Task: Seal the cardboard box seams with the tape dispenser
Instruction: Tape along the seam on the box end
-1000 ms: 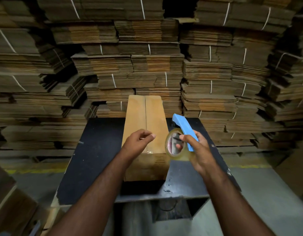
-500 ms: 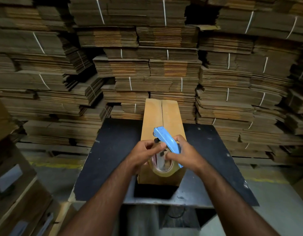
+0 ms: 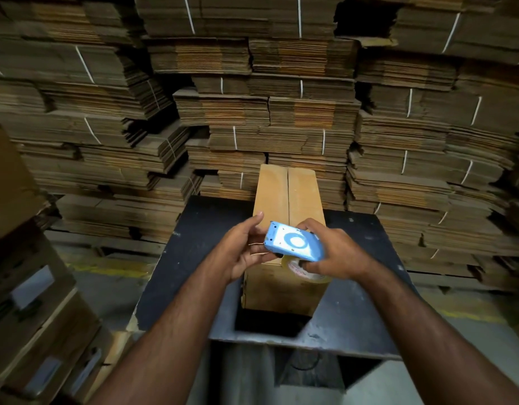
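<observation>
A long narrow cardboard box (image 3: 287, 194) lies lengthwise on a black table (image 3: 182, 264), its top flaps meeting in a centre seam. Over the box's near end my right hand (image 3: 337, 252) grips a blue tape dispenser (image 3: 293, 242) with a clear tape roll (image 3: 303, 268) under it. The dispenser's toothed end points left. My left hand (image 3: 242, 248) is at that end, fingers curled, and a thin strip of tape runs between its fingers and the dispenser's teeth. The near part of the seam is hidden behind hands and dispenser.
Tall stacks of strapped flat cardboard (image 3: 281, 112) fill the whole background behind the table. More cartons (image 3: 33, 302) stand at the left on the floor. The table has a dark rectangular opening (image 3: 267, 323) at its near edge.
The dispenser has turned from upright to flat, blue face up, above the box's near end. My left hand has shifted to its toothed end and holds the tape end.
</observation>
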`<state>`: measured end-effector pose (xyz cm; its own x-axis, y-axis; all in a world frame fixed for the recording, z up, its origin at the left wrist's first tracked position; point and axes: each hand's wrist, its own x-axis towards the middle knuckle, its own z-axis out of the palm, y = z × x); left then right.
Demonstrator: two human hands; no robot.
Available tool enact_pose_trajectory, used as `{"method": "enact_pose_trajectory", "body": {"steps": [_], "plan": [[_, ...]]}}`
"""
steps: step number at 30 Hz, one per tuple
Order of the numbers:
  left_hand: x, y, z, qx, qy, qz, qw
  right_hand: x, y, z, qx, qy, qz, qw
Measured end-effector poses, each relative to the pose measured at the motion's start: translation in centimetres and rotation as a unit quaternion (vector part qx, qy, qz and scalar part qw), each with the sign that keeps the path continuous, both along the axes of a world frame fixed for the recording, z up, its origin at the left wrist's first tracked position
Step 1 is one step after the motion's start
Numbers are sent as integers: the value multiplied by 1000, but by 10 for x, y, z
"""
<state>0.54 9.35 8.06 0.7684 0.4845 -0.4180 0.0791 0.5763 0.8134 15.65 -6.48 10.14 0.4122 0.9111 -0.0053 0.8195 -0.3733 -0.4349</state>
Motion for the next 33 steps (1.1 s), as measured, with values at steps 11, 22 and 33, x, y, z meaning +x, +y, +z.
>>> {"method": "enact_pose_trajectory", "body": {"steps": [11, 22, 33], "plan": [[19, -31, 10, 29, 32, 2, 999, 13, -30, -9, 48, 18, 0, 999], [38, -53, 11, 82, 54, 31, 995, 31, -46, -15, 63, 9, 34, 997], [33, -43, 1, 233, 86, 111, 962, 60, -44, -13, 33, -49, 74, 996]]}}
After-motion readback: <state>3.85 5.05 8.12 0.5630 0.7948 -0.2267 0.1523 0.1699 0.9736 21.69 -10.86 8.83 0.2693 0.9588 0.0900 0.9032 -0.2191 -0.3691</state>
